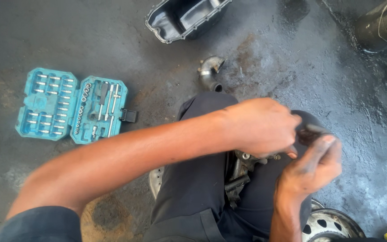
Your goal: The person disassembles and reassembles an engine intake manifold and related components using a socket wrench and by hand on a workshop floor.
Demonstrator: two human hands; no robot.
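I sit with a greasy metal engine part (242,172) wedged between my knees in dark trousers. My left hand (260,127) reaches across from the left, its fingers curled down over the top of that part. My right hand (312,168) comes up from below, and its blackened fingertips pinch a dark round piece (307,122) at the part's upper right end. The two hands touch each other there. Motion blur hides exactly how the fingers grip.
An open blue socket-set case (72,105) lies on the oily concrete floor at left. A black oil pan (184,18) and a bent metal elbow pipe (211,71) lie ahead. A dark cylinder (381,22) is top right, and a steel wheel rim (332,224) is beneath me.
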